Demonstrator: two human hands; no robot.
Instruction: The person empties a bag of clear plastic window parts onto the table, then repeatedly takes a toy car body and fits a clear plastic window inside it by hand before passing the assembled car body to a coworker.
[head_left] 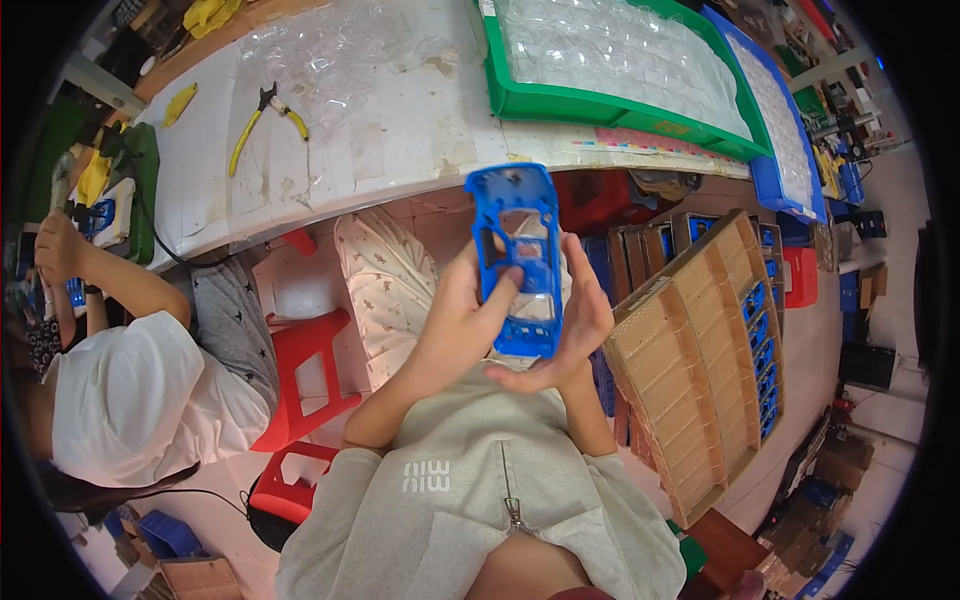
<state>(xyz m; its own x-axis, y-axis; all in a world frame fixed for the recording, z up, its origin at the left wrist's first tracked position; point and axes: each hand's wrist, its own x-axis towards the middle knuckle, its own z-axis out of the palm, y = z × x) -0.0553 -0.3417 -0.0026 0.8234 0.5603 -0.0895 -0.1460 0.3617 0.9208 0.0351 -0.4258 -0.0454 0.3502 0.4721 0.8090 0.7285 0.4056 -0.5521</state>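
Note:
A blue plastic toy car body shell (534, 276) with window-like cut-outs is held up in front of my lap, just off the table's near edge. My left hand (468, 312) grips its left side, the thumb pressed on the middle and the other fingers hidden behind. Along the shell's right side is my right hand (580, 330), its fingers stretched out and apart, the palm turned toward the part. Whether it touches the shell is hard to make out.
On the white table (400, 150) lie yellow-handled pliers (266, 112) and clear plastic pieces (330, 70). A green tray (630, 122) and a blue tray (812, 195) hold clear parts. Divided cardboard (690, 365) stands at right by blue parts. A co-worker (130, 400) sits left, beside a red stool (310, 375).

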